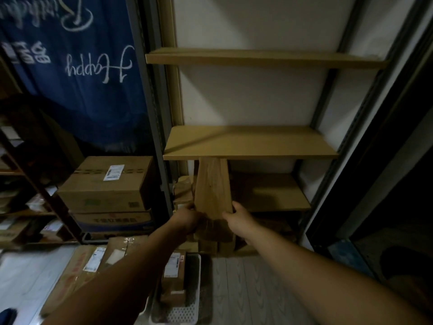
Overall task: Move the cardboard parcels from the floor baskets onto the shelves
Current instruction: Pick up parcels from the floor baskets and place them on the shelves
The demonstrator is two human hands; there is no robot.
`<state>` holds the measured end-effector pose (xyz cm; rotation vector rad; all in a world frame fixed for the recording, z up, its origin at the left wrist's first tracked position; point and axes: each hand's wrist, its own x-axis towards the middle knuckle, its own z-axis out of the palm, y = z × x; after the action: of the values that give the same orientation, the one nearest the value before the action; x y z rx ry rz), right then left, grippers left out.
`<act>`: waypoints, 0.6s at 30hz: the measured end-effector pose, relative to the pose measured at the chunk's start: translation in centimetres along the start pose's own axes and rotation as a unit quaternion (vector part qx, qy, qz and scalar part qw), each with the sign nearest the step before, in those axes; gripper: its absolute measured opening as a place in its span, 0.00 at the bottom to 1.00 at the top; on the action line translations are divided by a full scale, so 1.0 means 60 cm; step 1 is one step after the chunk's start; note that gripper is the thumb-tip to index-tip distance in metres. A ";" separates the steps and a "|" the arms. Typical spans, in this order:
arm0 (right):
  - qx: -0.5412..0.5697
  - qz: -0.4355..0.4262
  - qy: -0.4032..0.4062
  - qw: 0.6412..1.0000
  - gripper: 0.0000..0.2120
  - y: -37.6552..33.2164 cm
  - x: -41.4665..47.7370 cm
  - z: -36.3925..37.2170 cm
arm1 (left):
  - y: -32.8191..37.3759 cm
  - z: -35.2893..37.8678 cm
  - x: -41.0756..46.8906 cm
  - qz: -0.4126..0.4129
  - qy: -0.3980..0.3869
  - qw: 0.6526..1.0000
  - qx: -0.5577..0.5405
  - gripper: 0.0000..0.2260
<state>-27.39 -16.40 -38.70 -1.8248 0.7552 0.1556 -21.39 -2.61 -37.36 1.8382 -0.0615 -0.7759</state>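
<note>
A long, flat cardboard parcel (212, 186) stands tilted in front of the shelf unit, its far end reaching under the middle shelf (250, 143). My left hand (187, 218) grips its near left edge and my right hand (239, 219) grips its near right edge. The lower shelf (276, 195) lies behind the parcel, with a smaller brown parcel (184, 190) at its left end. A white floor basket (185, 310) near my left forearm holds labelled cardboard parcels (174, 277).
The upper shelf (257, 58) is bare. Stacked large cardboard boxes (107, 184) stand at the left below a blue banner (77, 62). More labelled parcels (93, 261) lie on the floor at lower left. A dark metal rack (35, 174) sits far left. Pale wood floor (246, 289) shows between my arms.
</note>
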 end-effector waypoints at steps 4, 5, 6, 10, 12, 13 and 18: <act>-0.003 -0.043 0.001 0.999 0.26 0.017 -0.047 -0.072 | 0.033 0.065 -0.068 0.034 0.033 0.999 -0.025 0.21; -0.007 -0.052 0.003 0.999 0.27 0.021 -0.056 -0.088 | 0.038 0.080 -0.077 0.040 0.041 0.998 -0.036 0.22; -0.009 -0.055 0.007 0.998 0.27 0.023 -0.062 -0.099 | 0.041 0.091 -0.085 0.043 0.044 0.997 -0.042 0.23; -0.017 -0.107 0.017 0.994 0.27 0.031 -0.109 -0.181 | 0.071 0.162 -0.129 0.074 0.069 0.992 -0.069 0.24; -0.022 -0.139 0.033 0.989 0.26 0.031 -0.132 -0.220 | 0.089 0.188 -0.143 0.081 0.083 0.988 -0.099 0.23; -0.021 -0.153 0.038 0.987 0.27 0.027 -0.143 -0.233 | 0.096 0.194 -0.149 0.086 0.088 0.986 -0.111 0.22; -0.001 -0.211 0.064 0.975 0.39 -0.012 -0.189 -0.268 | 0.157 0.197 -0.179 0.143 0.117 0.975 -0.124 0.19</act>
<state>-39.92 -25.77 -26.76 -1.9678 0.4388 -0.2410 -33.15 -11.96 -26.50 1.6247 -0.0714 -0.3459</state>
